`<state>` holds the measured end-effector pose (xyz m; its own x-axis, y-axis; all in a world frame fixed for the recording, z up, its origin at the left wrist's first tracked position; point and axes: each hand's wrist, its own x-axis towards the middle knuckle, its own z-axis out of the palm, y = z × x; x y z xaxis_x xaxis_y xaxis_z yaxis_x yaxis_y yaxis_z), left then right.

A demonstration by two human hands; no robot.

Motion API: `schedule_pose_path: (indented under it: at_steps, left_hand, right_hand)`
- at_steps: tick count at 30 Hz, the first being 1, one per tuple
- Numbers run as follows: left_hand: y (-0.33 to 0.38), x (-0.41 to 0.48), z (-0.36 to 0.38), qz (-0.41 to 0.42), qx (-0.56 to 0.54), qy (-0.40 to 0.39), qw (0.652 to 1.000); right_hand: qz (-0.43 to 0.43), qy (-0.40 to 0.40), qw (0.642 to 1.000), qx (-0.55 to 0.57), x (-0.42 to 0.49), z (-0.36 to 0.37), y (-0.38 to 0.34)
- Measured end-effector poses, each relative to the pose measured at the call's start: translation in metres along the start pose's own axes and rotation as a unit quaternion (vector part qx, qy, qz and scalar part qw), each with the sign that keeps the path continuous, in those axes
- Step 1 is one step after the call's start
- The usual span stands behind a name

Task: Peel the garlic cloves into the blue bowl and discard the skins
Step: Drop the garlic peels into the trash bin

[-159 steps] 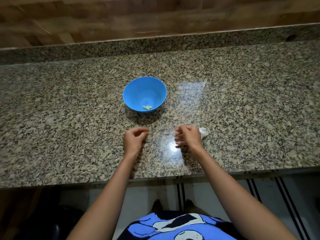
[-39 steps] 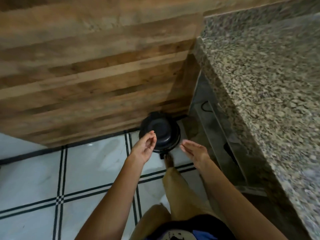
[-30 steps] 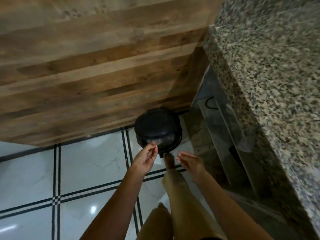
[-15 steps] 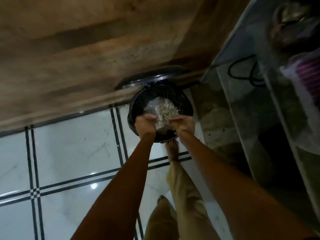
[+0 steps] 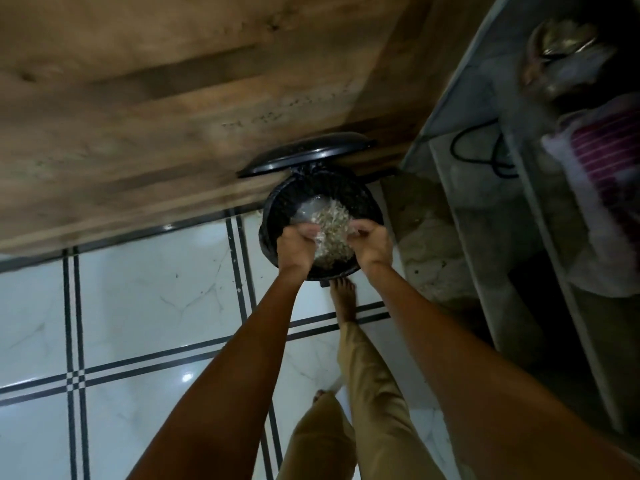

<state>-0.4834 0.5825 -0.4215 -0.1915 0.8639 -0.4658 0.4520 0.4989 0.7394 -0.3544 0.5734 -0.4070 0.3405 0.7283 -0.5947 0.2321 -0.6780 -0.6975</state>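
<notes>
A black pedal bin stands on the floor with its lid tipped up against the wood panel. Inside lies a clear bag of pale, papery scraps. My left hand and my right hand hover side by side over the bin's near rim, backs up, fingers curled downward and blurred. Whether either hand holds garlic skins is hidden. The blue bowl and the garlic cloves are out of view.
My bare foot presses the bin's pedal. A wood-look panel rises behind the bin, and white floor tiles spread to the left. On the right, an open shelf unit holds a striped cloth and a black cable.
I turned away from the counter and bent down to the bin. The lid swung up under my foot, and both hands moved forward over the opening.
</notes>
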Motion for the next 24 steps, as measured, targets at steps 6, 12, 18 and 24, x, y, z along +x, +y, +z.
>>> schedule_pose_path:
  at_steps: [6,12,18,24]
  left_hand:
    - [0.123,-0.154,-0.052,0.151,-0.002,-0.038,0.988]
    - [0.233,-0.348,-0.040,0.299,-0.060,-0.195,0.932]
    - [0.269,-0.494,0.062,0.395,0.047,-0.440,0.805]
    - [0.256,-0.602,0.154,0.426,0.195,-0.545,0.695]
  right_hand:
    - [-0.126,0.030,0.985,0.110,-0.169,-0.111,-0.057]
    - [-0.166,0.200,0.951,0.165,-0.378,-0.261,-0.051]
    - [-0.024,0.488,0.850,0.198,-0.470,-0.366,0.065]
    - [0.090,0.561,0.797,0.206,-0.538,-0.428,0.164]
